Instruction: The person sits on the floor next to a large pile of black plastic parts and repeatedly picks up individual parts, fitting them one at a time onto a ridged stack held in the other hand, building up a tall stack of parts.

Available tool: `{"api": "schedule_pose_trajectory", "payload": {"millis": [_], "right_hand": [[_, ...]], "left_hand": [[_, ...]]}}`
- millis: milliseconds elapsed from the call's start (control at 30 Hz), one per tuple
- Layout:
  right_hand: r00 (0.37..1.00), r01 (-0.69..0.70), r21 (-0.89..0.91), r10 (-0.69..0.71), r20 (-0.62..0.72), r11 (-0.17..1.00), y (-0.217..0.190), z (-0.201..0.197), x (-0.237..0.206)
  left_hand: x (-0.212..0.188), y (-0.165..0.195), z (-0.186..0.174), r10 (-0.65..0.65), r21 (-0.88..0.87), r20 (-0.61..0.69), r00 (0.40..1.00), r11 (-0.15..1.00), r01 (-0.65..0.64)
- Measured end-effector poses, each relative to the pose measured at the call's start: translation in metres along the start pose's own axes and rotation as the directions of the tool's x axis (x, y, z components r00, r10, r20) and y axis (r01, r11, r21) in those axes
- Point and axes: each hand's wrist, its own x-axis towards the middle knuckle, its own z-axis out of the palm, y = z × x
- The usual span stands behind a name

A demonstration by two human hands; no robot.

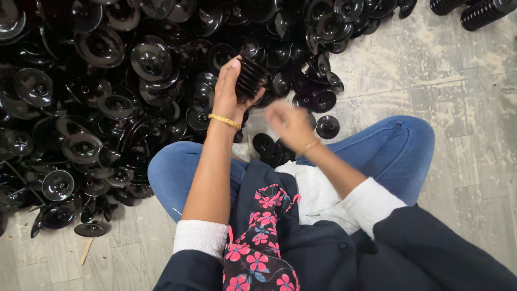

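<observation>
My left hand [230, 91] is raised in front of me and grips a short stack of black plastic discs [251, 78] by its side, a gold bangle on the wrist. My right hand [290, 124] is blurred by motion just right of and below the stack; it hovers over a few loose black discs [269, 146] on the floor between my knees. Whether the right hand holds a disc cannot be made out. Both arms wear white cuffs under dark sleeves.
A big heap of shiny black discs [107, 81] covers the floor from the left to the top middle. Finished ribbed stacks [484, 13] lie at the top right. My crossed legs in blue jeans [398, 145] rest on grey concrete floor [463, 108]. A small wooden stick [86, 250] lies at bottom left.
</observation>
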Motion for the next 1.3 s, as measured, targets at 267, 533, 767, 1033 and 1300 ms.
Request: {"api": "schedule_pose_trajectory", "payload": {"millis": [267,533,767,1033,1300], "right_hand": [[0.848,0.525,-0.474,-0.482,0.22,0.707,0.081,0.039,0.002],[0.988,0.128,0.719,-0.021,-0.156,0.683,0.055,-0.04,0.073],[0.962,0.27,0.502,-0.256,-0.099,0.821,0.015,-0.038,0.047],[0.969,0.241,0.588,-0.221,-0.107,0.772,0.016,-0.029,0.021],[0.671,0.721,-0.211,-0.589,0.45,0.66,0.076,0.028,-0.04]], "left_hand": [[0.0,-0.003,-0.002,-0.011,0.024,-0.017,1.0,1.0,0.011],[-0.001,-0.008,0.005,-0.151,0.112,0.069,0.986,0.983,0.143],[-0.005,-0.007,0.004,-0.191,0.131,0.019,0.981,0.974,0.187],[0.0,-0.01,0.002,-0.124,0.062,0.031,0.992,0.991,0.121],[0.003,-0.007,-0.001,-0.083,0.054,-0.007,0.997,0.995,0.083]]}}
